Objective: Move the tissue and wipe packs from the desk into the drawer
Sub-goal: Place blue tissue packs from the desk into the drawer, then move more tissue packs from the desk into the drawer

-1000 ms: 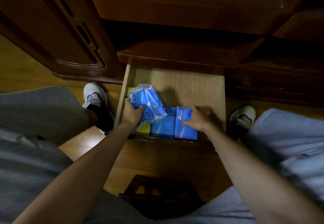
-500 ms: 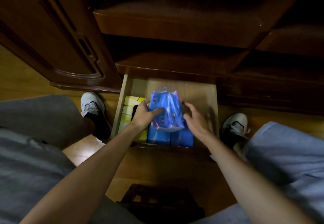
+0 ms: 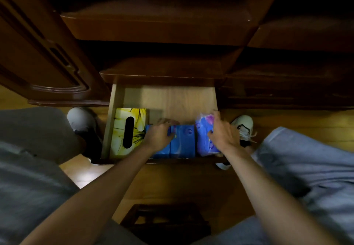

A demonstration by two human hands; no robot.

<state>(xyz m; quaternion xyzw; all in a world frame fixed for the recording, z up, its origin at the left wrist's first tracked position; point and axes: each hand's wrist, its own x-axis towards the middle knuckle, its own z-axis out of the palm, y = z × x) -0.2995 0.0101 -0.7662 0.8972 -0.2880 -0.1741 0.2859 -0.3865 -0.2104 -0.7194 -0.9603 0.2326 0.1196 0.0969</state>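
- While both hands work inside the open drawer (image 3: 116, 110), the soft blue wipe pack (image 3: 204, 135) stands at its right end, against the right wall and just beside the two blue tissue packs (image 3: 183, 141).
- Right hand (image 3: 224, 135): fingers curled over the wipe pack's top and right side, thumb on its front face; it grips the pack.
- Left hand (image 3: 160, 134): fingers bent over the far edge of the left blue tissue pack, thumb at the seam between the two packs; it holds that pack.
- The two blue tissue packs lie side by side, touching, along the drawer's near edge.
- A yellow tissue box (image 3: 129, 131) lies at the drawer's left wall, touching the blue packs.
- White shoes (image 3: 242, 128) flank the drawer on the wooden floor (image 3: 168, 183).
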